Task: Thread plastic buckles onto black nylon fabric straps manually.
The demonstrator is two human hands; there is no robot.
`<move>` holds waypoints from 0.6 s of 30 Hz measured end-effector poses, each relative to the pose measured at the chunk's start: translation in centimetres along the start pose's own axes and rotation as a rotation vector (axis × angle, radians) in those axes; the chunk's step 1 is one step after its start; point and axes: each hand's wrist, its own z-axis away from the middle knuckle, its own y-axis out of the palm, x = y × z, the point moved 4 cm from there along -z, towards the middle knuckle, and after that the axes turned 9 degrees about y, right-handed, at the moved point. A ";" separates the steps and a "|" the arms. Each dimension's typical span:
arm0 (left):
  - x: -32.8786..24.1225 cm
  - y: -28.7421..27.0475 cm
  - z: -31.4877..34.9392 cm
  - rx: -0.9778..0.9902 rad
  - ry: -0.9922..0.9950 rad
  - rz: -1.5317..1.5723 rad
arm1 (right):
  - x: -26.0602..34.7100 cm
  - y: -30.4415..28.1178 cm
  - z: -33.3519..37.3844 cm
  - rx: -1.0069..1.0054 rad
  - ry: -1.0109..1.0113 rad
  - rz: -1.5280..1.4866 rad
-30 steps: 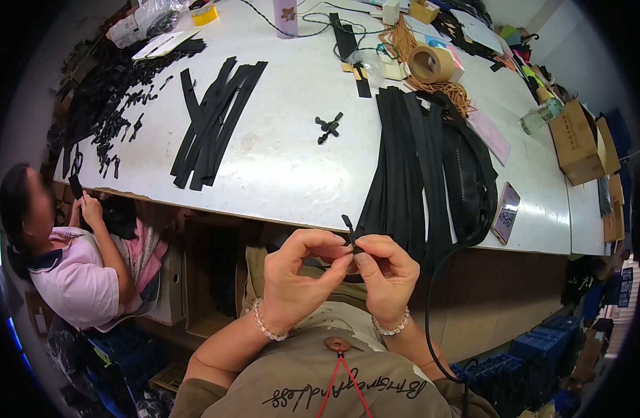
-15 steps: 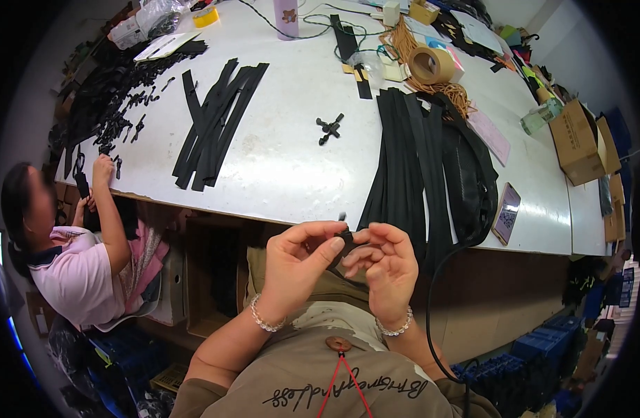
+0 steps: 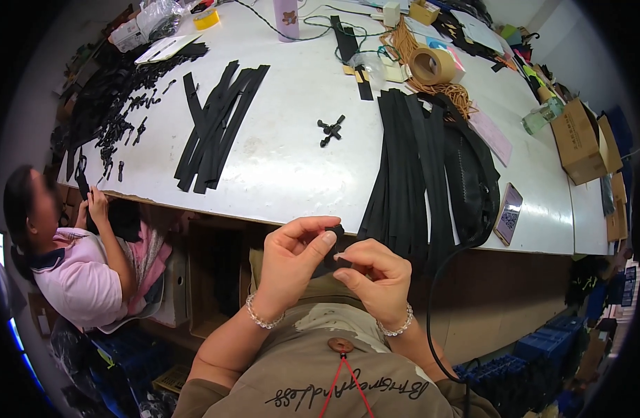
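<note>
Just past the front edge of the white table, my left hand (image 3: pixel 295 254) is closed, thumb and forefinger pinching a small black piece (image 3: pixel 337 230). Close beside it, my right hand (image 3: pixel 379 272) is closed too, its thumb and fingertips brought together at a dark strip (image 3: pixel 325 266) hanging between the hands. What exactly the right fingertips grip is too small to make out. Beyond my hands, a few small black zipper pulls (image 3: pixel 330 130) lie crossed on the table. A bundle of long black strips (image 3: pixel 403 167) hangs over the edge to the right.
More black strips (image 3: pixel 219 125) lie at centre left. At far left a co-worker (image 3: pixel 83 272) handles black pieces beside a heap of them (image 3: pixel 118 125). A black bag (image 3: pixel 470 174), a phone (image 3: pixel 508 214), a tape roll (image 3: pixel 431 66) and a carton (image 3: pixel 581 143) stand rightward.
My right fingers have drawn together into a pinch and moved slightly left and down. The black piece at my left fingertips shows more. The co-worker's hand has come back from the table.
</note>
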 end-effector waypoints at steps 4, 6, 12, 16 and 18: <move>0.3 0.0 0.1 0.088 -0.040 0.006 | 0.0 0.3 -0.7 -0.033 0.015 -0.009; 0.4 -0.1 0.0 0.089 -0.064 0.034 | 0.0 0.1 -0.7 -0.048 0.008 -0.089; 0.7 0.0 0.1 0.130 -0.195 0.195 | -1.0 -0.3 -0.6 0.018 0.339 -0.307; 1.4 -0.1 0.3 0.197 -0.269 0.260 | -0.9 -0.1 -1.1 0.050 0.205 -0.254; 1.4 -0.1 0.3 0.201 -0.285 0.281 | -0.8 0.0 -1.2 0.054 0.213 -0.259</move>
